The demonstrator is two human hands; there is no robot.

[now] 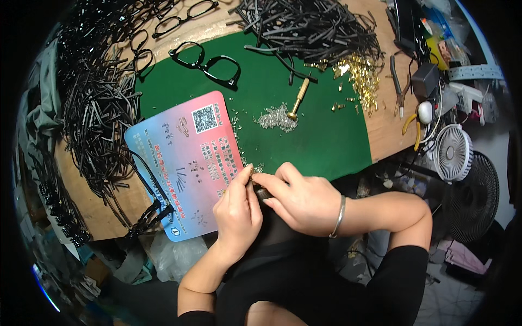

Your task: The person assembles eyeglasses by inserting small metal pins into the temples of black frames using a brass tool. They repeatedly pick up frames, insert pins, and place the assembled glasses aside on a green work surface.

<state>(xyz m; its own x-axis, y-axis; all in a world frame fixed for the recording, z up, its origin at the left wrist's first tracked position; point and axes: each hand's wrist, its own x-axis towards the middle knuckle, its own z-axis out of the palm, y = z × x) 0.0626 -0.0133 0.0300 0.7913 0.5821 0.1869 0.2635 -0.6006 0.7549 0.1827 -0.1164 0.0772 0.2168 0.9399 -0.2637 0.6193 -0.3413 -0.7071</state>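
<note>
My left hand (239, 209) and my right hand (302, 198) meet at the near edge of a green mat (326, 141). Both are closed in a pinch, fingertips together around something small, partly gold-coloured. A dark rounded bit shows beneath the right fingers; what it belongs to is hidden. Under and beside the left hand lies a pink-and-blue printed pad (163, 141) with several tiny metal parts on it. Beyond the hands, a brass-coloured screwdriver (299, 98) rests with its wide end against a heap of small silver pieces (277, 118).
Black eyeglass frames (205, 64) lie at the far side. Heaps of dark thin strips (310, 30) sit at the back and left (98, 108). Gold-coloured pieces (363, 81) spread toward the right, near pliers (398, 84). A small white fan (453, 152) stands at right.
</note>
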